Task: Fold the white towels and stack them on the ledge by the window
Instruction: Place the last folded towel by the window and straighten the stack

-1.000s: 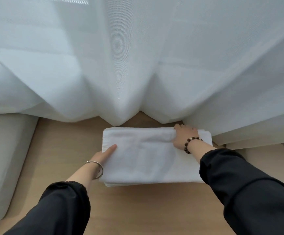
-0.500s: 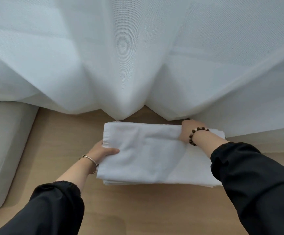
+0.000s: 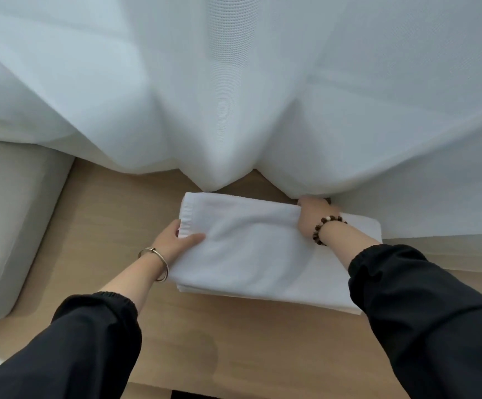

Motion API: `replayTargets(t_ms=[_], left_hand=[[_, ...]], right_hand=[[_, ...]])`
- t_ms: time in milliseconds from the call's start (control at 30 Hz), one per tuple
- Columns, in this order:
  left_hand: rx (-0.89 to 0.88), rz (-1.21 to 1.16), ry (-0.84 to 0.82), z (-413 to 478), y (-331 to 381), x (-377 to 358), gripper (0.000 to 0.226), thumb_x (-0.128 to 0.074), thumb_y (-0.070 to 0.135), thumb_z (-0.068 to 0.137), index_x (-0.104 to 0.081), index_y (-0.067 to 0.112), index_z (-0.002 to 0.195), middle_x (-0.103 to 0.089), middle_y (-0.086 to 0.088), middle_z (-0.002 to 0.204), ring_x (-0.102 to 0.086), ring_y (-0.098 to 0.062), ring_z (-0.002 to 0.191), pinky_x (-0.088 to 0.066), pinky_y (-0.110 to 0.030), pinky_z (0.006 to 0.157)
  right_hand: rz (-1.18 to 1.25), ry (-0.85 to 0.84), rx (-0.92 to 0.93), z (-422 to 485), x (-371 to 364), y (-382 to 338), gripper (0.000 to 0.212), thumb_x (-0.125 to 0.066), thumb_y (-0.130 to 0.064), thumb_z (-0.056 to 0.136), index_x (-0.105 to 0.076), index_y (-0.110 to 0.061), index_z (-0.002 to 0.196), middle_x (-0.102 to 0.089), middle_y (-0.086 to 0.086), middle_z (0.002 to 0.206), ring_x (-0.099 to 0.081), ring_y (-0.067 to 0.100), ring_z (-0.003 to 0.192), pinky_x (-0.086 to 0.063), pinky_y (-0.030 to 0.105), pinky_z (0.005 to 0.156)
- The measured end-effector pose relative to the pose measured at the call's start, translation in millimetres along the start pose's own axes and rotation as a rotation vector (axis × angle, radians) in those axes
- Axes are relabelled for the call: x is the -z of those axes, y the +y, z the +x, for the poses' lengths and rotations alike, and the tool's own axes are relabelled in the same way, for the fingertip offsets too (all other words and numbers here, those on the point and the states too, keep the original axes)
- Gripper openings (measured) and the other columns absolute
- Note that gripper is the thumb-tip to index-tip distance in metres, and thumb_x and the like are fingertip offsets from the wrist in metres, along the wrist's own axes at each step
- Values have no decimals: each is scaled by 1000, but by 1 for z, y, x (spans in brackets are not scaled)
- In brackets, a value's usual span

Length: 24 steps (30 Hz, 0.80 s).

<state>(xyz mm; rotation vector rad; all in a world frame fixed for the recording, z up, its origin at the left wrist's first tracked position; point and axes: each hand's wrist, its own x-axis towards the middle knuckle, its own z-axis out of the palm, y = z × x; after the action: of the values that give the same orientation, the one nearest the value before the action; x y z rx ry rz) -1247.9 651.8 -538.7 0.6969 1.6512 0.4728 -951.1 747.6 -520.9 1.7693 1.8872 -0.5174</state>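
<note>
Your two hands grip the top towel (image 3: 248, 243) of a folded white stack on the wooden ledge (image 3: 104, 226), just in front of the hem of a sheer white curtain (image 3: 234, 96). Your left hand (image 3: 176, 240) pinches the towel's left edge, thumb lying on top and fingers tucked beneath. Your right hand (image 3: 310, 216) is closed over the far right corner, bunching the cloth into creases; its fingertips are hidden against the curtain hem, so you cannot see how far they wrap.

The top towel spans the gap between both hands and sits askew, overhanging the stack at its left end. The lower towel (image 3: 363, 228) shows bare on the right, under and beyond your right wrist. Layered edges of the stack show along the near side.

A thin metal bangle (image 3: 159, 263) circles your left wrist and a string of dark beads (image 3: 324, 228) your right; both arms are in black sleeves (image 3: 435, 312). A pale cushion (image 3: 9, 220) sits at the ledge's left end, well apart from the towels.
</note>
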Motion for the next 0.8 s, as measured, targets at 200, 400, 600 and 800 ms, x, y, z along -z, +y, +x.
replayTargets(t_ms=[200,400,600,800], left_hand=[[200,29,-161,-18,-7,8,70,-41,67,77,-56,14,122,-64,-10,118,-61,-30,108,-47,-49,96],[134,298,-101,-24,-24,0,62,-54,60,69,-55,22,118,-61,-1,114,-58,-22,97,-47,-32,73],[4,190,75,-26,-32,-8,37,-61,50,73,-51,16,85,-57,0,82,-55,-21,75,-38,-29,58],[-128,-102,251,-23,-55,-9,32,-47,37,97,-64,15,113,-56,-4,113,-46,-19,108,-30,-23,87]], right_hand=[[297,-189,179,9,27,-80,34,-48,-23,84,-45,-23,119,-51,4,111,-49,25,98,-40,33,79],[372,-239,321,23,39,-164,24,-45,-19,88,-53,-12,109,-57,10,109,-53,26,95,-39,32,74],[410,-181,312,28,39,-191,56,-28,-59,92,-59,-13,100,-56,0,98,-50,20,88,-32,32,73],[276,114,298,12,19,-203,39,-37,-50,74,-29,-17,57,-33,-1,54,-35,20,52,-23,28,49]])
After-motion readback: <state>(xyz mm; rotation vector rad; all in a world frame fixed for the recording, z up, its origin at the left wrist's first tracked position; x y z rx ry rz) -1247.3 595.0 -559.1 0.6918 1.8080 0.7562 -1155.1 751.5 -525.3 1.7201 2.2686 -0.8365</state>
